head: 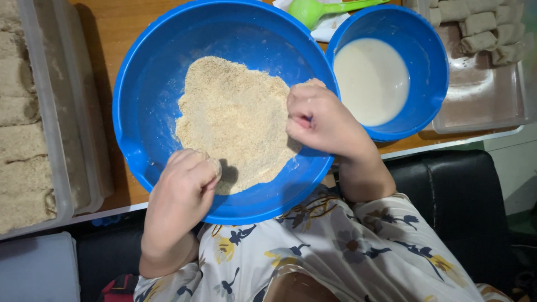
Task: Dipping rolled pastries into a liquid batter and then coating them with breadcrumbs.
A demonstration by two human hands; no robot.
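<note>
bare forearms, cream floral short-sleeved top (313, 251)

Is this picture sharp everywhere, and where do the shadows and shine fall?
Head view: mostly sharp; the left hand casts a dark shadow on the crumbs; soft glare on the large blue bowl rim and the wet tray; straight edges bow toward the corners.

**Materials and finishes, head view**

Large blue bowl (145, 84): smooth glossy plastic. Contents: breadcrumbs (235, 117), dry, coarse, matt, tan. Smaller blue bowl (430, 61): same glossy plastic, holding smooth, creamy white batter (372, 81). Green scoop (313, 10): shiny plastic. Table (120, 25): wood, satin brown. Right tray (481, 95): translucent plastic, wet sheen. Crumb-coated pieces (22, 151): rough, matt.
</note>
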